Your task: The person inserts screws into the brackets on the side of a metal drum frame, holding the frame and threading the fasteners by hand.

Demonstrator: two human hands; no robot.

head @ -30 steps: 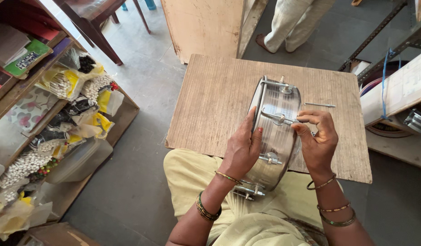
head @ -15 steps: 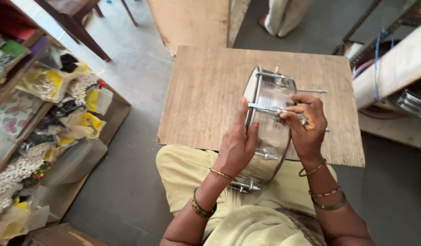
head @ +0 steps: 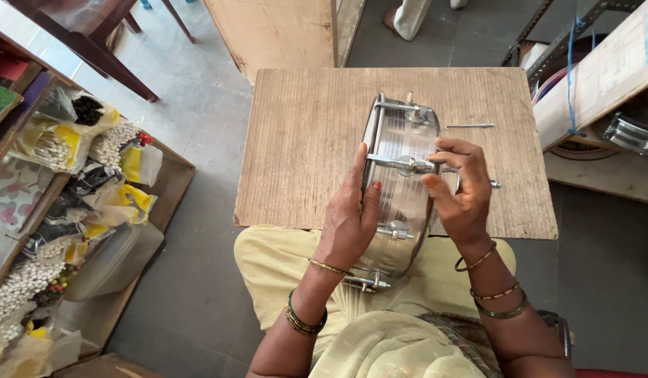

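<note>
A shiny metal drum shell [head: 401,147] stands on its edge on a wooden board [head: 303,140], its near end resting over my lap. My left hand [head: 350,213] grips the shell's left rim and steadies it. My right hand [head: 463,192] pinches a tension rod [head: 401,163] at a lug on the shell's side, fingers closed around the rod's end. Further lugs with rods show at the far end [head: 411,112] and near end [head: 394,232]. A loose metal rod [head: 470,126] lies on the board to the right of the shell.
To the left, wooden shelves [head: 65,182] hold several plastic bags of small white and coloured parts. A plywood panel [head: 282,31] stands beyond the board. Another person's legs [head: 415,17] are at the top. A carton and metal hoops [head: 618,105] sit at the right.
The view has shifted so the board and drum sit lower in frame. My right hand stays at the same lug with its fingers working the rod; my left hand keeps its hold.
</note>
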